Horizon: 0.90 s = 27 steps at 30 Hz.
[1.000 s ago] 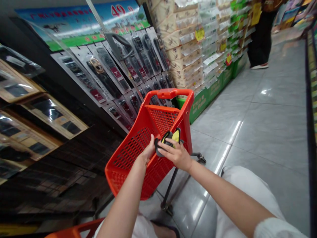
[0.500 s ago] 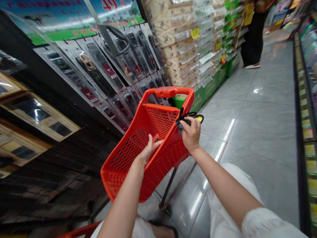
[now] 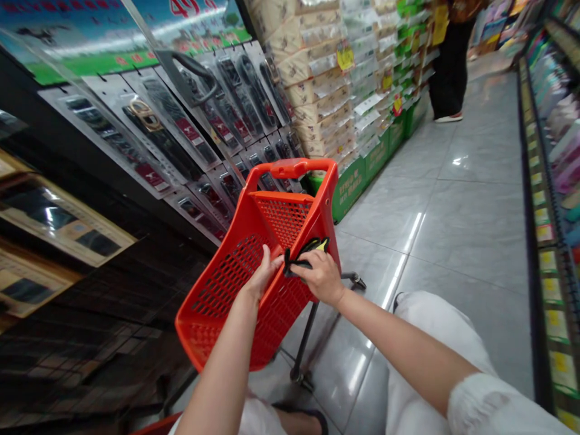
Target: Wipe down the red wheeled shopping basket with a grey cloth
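Right grip point(image 3: 323, 278) pinches cloth point(image 3: 312, 245) at cart rim point(image 3: 309, 226); left grip point(image 3: 261, 275) spread; wiping seems under way; amounts done and left unclear

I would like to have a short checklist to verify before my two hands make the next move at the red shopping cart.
1. Black-edged cloth held: ok, the right hand has its fingers around it.
2. Left hand open: ok, thumb and fingers are spread.
3. Left fingertips apart from the cloth: cannot tell, they meet it in this view.
4. Red shopping cart standing on its casters: ok.
5. Casters locked: cannot tell.
6. Other person away from the cart: ok, farther down the aisle.
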Available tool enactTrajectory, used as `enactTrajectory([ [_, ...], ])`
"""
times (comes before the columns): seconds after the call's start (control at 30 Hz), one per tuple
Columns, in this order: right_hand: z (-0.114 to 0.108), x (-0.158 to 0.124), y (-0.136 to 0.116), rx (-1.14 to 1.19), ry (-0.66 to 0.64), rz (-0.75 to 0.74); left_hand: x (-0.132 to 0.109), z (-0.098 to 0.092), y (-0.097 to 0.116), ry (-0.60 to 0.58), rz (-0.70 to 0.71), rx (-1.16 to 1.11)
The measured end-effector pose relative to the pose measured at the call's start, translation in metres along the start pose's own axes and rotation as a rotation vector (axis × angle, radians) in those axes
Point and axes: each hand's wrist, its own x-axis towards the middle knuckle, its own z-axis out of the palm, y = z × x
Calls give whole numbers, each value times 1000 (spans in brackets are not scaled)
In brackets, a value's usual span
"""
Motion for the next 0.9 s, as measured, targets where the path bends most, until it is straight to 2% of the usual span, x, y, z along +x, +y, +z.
enactTrajectory([
  [0.07, -8, 9, 22, 150, 198, 134, -2, 0, 1, 2, 8, 6],
  [0.13, -18, 22, 50, 264, 483, 338, -4, 0, 2, -2, 24, 6],
  [0.2, -29, 37, 76, 305, 714, 523, -5, 0, 1, -6, 34, -1],
  [0.27, -37, 54, 94, 302, 820, 611, -4, -1, 1, 3, 37, -4],
  [0.33, -38, 68, 100, 293, 777, 581, -4, 1, 0, 19, 31, 9],
  [0.4, -31, 73, 98, 268, 629, 485, -3, 4, 0, 38, 21, 39],
  [0.5, -6, 57, 88, 201, 436, 410, -3, 8, 1, 54, 3, 92],
  [0.57, 16, 36, 83, 182, 431, 504, -3, 8, 0, 65, 8, 127],
  [0.63, 34, 20, 81, 210, 471, 680, -2, 5, 0, 80, 17, 156],
  [0.7, 41, 18, 80, 250, 504, 830, -1, 0, -2, 100, 19, 183],
  [0.73, 40, 22, 80, 270, 512, 852, 0, -3, -2, 113, 25, 201],
  [0.8, 31, 36, 79, 317, 500, 776, 3, -7, -4, 151, 71, 251],
  [0.9, 19, 48, 82, 393, 403, 556, 6, -10, -6, 212, 193, 336],
])
